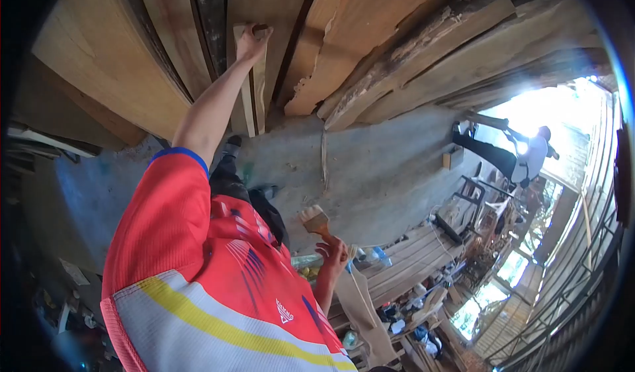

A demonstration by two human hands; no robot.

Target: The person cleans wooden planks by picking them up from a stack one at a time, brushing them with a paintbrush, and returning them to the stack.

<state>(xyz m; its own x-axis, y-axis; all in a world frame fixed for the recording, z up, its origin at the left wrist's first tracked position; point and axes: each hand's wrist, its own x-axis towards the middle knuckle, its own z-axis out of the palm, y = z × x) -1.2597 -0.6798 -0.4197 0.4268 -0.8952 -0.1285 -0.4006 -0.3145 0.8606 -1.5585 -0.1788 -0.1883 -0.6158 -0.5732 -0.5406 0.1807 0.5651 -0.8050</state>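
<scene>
With its arm stretched out toward the upper part of the view, my left hand is closed at the top end of a narrow pale wooden board, which stands against wider planks. Something small and dark shows at the fingertips. Lower down, beside my red shirt, my right hand grips the handle of a wide paintbrush. The pale bristles point away from the hand, toward the floor.
Large wooden planks lean along the top. Grey concrete floor lies below them. Slatted boards, bottles and clutter are at lower right. Another person stands near the bright opening at right, beside a small wooden block.
</scene>
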